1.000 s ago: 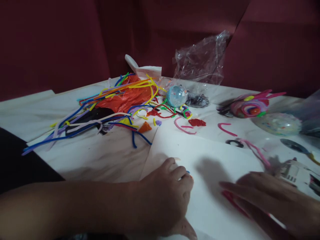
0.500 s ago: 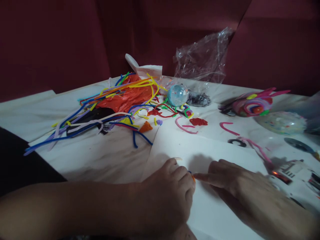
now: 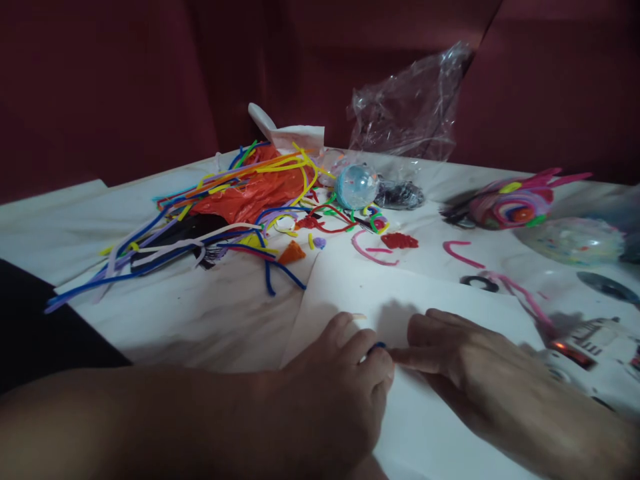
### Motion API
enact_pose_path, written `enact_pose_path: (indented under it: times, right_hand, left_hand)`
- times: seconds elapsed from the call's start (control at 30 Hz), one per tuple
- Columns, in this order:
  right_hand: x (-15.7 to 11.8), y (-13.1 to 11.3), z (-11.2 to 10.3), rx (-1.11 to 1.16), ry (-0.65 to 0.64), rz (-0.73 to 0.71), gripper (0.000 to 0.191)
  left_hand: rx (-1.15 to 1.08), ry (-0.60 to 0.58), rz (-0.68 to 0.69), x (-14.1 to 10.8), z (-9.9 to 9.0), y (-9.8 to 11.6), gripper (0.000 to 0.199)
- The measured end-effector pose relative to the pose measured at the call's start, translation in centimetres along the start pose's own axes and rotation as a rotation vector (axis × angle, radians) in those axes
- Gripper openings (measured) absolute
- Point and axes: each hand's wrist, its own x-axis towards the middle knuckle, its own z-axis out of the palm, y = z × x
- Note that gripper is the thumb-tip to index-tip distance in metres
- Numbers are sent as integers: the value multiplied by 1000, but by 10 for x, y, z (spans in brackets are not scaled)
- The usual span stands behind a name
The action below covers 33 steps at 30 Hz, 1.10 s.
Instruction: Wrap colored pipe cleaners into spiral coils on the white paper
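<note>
My left hand (image 3: 345, 387) rests on a white sheet of paper (image 3: 350, 283) with its fingers curled. A small bent blue piece (image 3: 379, 345), which looks like pipe cleaner, shows between those fingers; the rest of it is hidden. From the right, my right hand (image 3: 465, 363) reaches over the sheet. Its index finger is stretched out and its tip meets the left fingertips beside the blue piece, with the other fingers partly folded and nothing visible in them. A short pale strip (image 3: 358, 316) lies just beyond my left knuckles.
A heap of coloured pipe cleaners (image 3: 200, 243) and orange-red plastic (image 3: 260, 190) fills the back left. Behind the sheet stand a clear ball (image 3: 357, 187) and a plastic bag (image 3: 407, 110). At right are a pink wrapped figure (image 3: 515, 207), a speckled balloon-like object (image 3: 575, 240) and a white device (image 3: 595, 350).
My left fingers have shifted slightly, so more of the blue piece shows and an orange bit at the fingertips is now hidden. My right hand has moved only a little.
</note>
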Motion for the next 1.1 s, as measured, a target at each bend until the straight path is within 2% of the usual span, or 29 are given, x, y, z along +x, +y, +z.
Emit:
enact_pose_path:
  times: [0.13,0.37,0.6,0.73,0.83,1.03,1.1]
  right_hand:
    - [2,2,3,0,30,-39,43]
    - [6,-2,2,44,-12,-18,35]
    - [10,0,-5,56,-225,9,51]
    - [9,1,-5,17,-353,87,37]
    - [9,1,-4,-3,-373,101,32]
    - [10,3,-9,67,-361,49,55]
    - [13,4,-12,101,-362,62,62]
  left_hand:
    - [2,21,14,1,7,1,23]
    - [-17,-1,53,-1,-6,-2,22]
    - [-57,2,49,-1,-4,-1,21]
    - [-88,-20,88,0,-13,-5,18]
    - [-103,-49,103,1,-23,-8,19]
    - [-92,-133,105,1,-29,-9,19]
    - [-96,-106,75,0,-25,-8,33]
